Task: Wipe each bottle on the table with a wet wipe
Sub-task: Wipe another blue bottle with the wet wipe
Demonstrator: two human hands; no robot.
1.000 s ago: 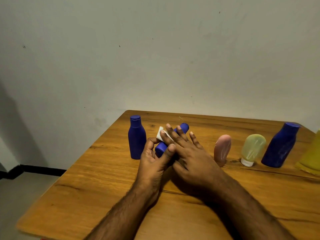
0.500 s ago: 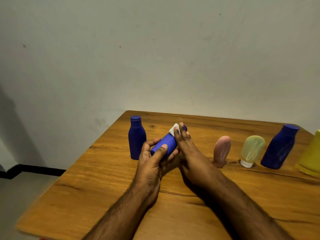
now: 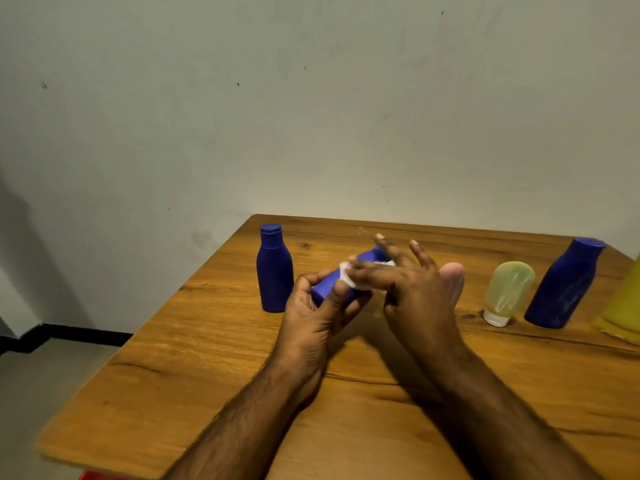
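A wooden table (image 3: 207,358) is seen from above, set against a plain wall (image 3: 311,116)

A blue bottle (image 3: 332,282) is held tilted above the table, near its left back part, cap end pointing away. Much of its body is hidden by both hands; only a strip of the side and a bit of the far end are seen

The left hand (image 3: 311,320) is curled round the bottle's near end, thumb on top, fingers wrapped beneath

A white wet wipe (image 3: 349,275) is pressed onto the upper side of the bottle by the right hand (image 3: 412,292). Index finger and thumb are laid along the wipe; the other fingers are spread and lifted. Whether the wipe is pinched or only pressed flat cannot be told; only its crumpled edges are shown

A second blue bottle (image 3: 274,268) is stood upright just left of the held one, apart from the hands

A pink bottle (image 3: 453,278) is mostly hidden behind the right hand; only its rounded top and one side are visible

Further right, a pale green bottle (image 3: 507,292) is stood on its white cap, then a third, leaning blue bottle (image 3: 564,282)

A yellow object (image 3: 623,306) is cut off by the right edge; its kind cannot be made out

At the bottom edge under the table, a small red patch (image 3: 93,475) is seen, unidentifiable
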